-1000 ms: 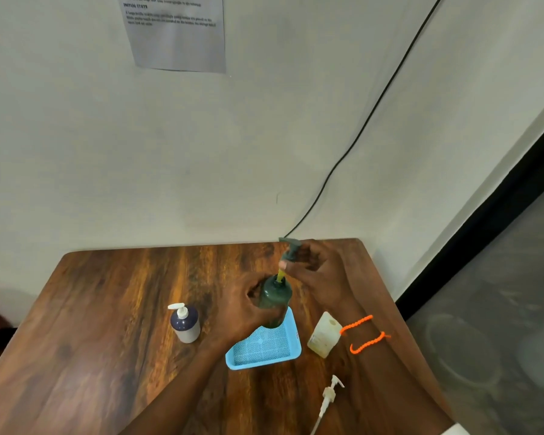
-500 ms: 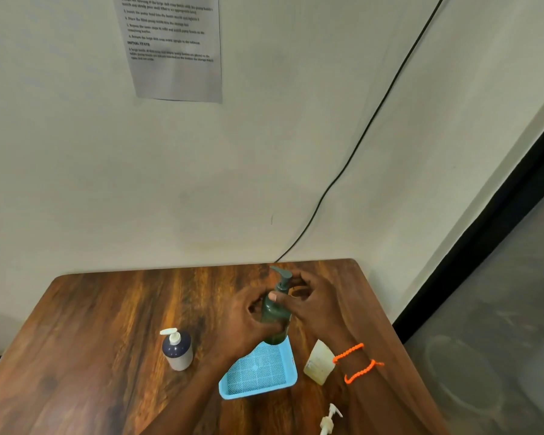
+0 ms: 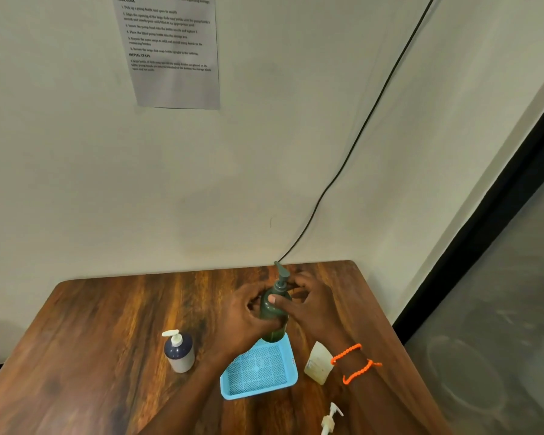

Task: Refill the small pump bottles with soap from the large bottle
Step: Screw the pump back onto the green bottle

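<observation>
Green pump bottle (image 3: 275, 312) sits upright, held between both hands above the far edge of the blue mesh tray (image 3: 259, 370), over the wooden table (image 3: 107, 324). Cannot tell if its base touches the tray rim or hangs just clear.

Left hand (image 3: 248, 312) wraps the body from the left, fingers curled round it. Right hand (image 3: 308, 301) pinches at the neck and collar, thumb across the front just below the pump head (image 3: 281, 273). Judging by that, the step is screwing the pump down.

Handling guess: smooth, round dark-green plastic, stiff walls, probably slick if soap has run down it. Moderate weight if filled. Best hold is the wide lower body for counter-torque, and the collar for turning, not the thin nozzle.

Other items:
- Navy and white pump bottle (image 3: 179, 353), rounded, pump on, stands left of the tray, apart from it.
- Pale translucent bottle (image 3: 318, 362), squarish, just right of the tray, partly behind the right wrist; likely the large soap supply, cap state not visible.
- Loose white pump (image 3: 330, 419) lies on the table near the front edge.
- Orange beaded bands (image 3: 355, 362) on the right wrist.

Table is glossy wood grain; tray is perforated plastic with a low rim.
</observation>
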